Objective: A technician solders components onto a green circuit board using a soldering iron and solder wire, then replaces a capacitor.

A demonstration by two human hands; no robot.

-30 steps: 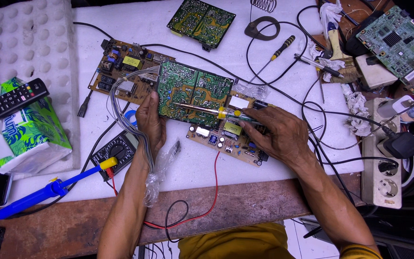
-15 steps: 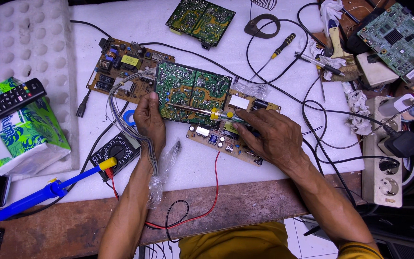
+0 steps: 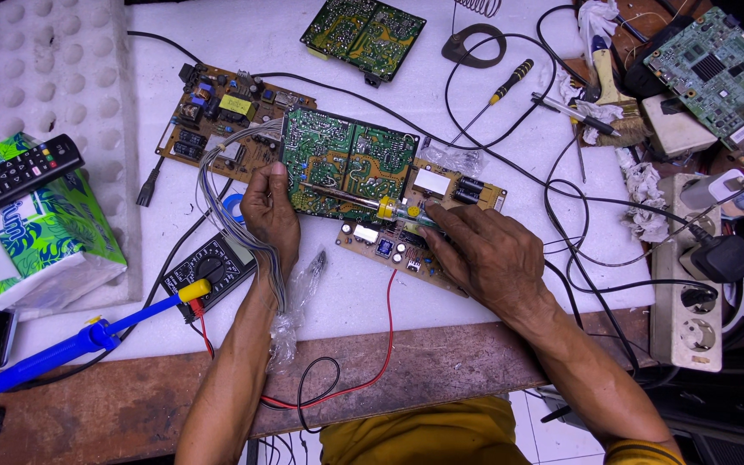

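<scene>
Green board (image 3: pixel 346 164) gripped left (image 3: pixel 270 215), soldering iron (image 3: pixel 363 200) right (image 3: pixel 484 250)

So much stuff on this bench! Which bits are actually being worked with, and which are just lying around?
In use:
left hand steadying the green circuit board
right hand holding the soldering iron

Lying about:
multimeter
blue desoldering pump
remote control
screwdriver
power strip

Both forearms reach forward; left hand (image 3: pixel 270 217) curled, thumb up, right hand (image 3: pixel 482 251) knuckles-up, fingers pinched together.
</scene>
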